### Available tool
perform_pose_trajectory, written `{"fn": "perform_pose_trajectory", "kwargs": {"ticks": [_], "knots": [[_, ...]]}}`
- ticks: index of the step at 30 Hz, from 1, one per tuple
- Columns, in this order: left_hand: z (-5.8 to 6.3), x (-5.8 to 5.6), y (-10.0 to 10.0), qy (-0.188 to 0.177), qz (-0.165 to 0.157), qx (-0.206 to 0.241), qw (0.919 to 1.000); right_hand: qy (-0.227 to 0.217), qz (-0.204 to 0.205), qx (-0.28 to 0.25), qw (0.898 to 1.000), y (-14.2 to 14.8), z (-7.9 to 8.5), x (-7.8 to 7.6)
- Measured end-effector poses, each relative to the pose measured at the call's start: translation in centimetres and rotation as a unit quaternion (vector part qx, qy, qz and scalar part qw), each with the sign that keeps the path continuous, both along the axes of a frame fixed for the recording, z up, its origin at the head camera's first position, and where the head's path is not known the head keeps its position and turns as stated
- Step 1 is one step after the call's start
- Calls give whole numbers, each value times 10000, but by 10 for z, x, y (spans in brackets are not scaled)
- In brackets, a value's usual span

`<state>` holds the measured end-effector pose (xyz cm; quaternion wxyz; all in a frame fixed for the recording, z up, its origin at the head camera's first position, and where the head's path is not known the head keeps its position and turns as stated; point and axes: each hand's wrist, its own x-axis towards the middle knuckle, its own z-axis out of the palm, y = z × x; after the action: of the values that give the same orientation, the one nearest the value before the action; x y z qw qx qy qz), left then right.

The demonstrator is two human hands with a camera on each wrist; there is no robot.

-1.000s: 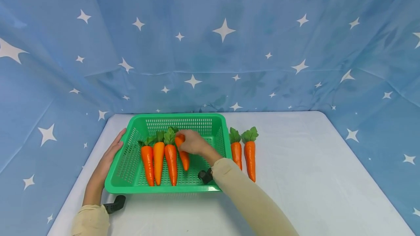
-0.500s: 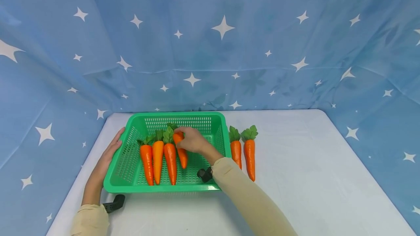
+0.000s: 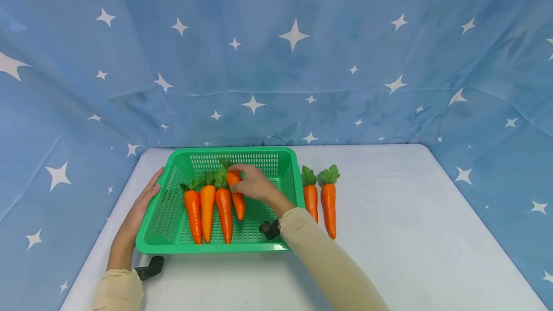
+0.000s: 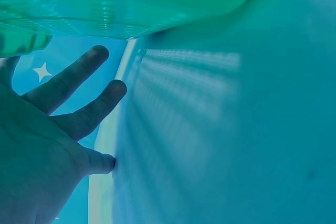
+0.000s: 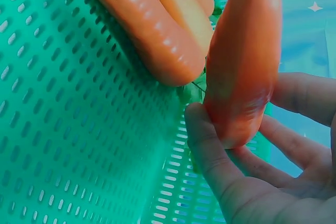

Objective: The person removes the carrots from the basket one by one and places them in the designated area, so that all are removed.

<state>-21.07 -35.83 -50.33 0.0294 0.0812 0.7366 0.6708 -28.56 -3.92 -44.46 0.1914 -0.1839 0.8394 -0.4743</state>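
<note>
A green plastic basket (image 3: 211, 249) with slotted walls stands on the white table. Inside it, a row of three orange carrots (image 3: 208, 214) with green leaf tops lies in the left half. My right hand (image 3: 255, 183) pinches a fourth-in-line carrot (image 3: 238, 205) near its leafy end, just right of that row; in the right wrist view this carrot (image 5: 244, 61) sits between thumb and fingers. At the basket's left side is my left hand (image 3: 142, 205), its fingers along the outer wall. The left wrist view shows that hand's fingers (image 4: 86, 114) straight and spread.
Two more carrots (image 3: 329, 211) lie on the table (image 3: 402, 215) right of the basket, one partly hidden by its rim and the sleeve. A black wrist device (image 3: 151, 268) is by the left wrist, another black device (image 3: 270, 230) by the right. Blue star-patterned cloth (image 3: 337, 52) surrounds the table.
My right hand has shifted the held carrot slightly left and away from me, closer to the row. The left hand stays at the basket's side.
</note>
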Motion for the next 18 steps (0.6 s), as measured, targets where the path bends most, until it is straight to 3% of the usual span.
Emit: {"fn": "perform_pose_trajectory", "kwargs": {"ticks": [18], "knots": [[2, 3, 1, -171, 120, -119, 9997, 6, -122, -701, 9975, 3, 13, 4]]}}
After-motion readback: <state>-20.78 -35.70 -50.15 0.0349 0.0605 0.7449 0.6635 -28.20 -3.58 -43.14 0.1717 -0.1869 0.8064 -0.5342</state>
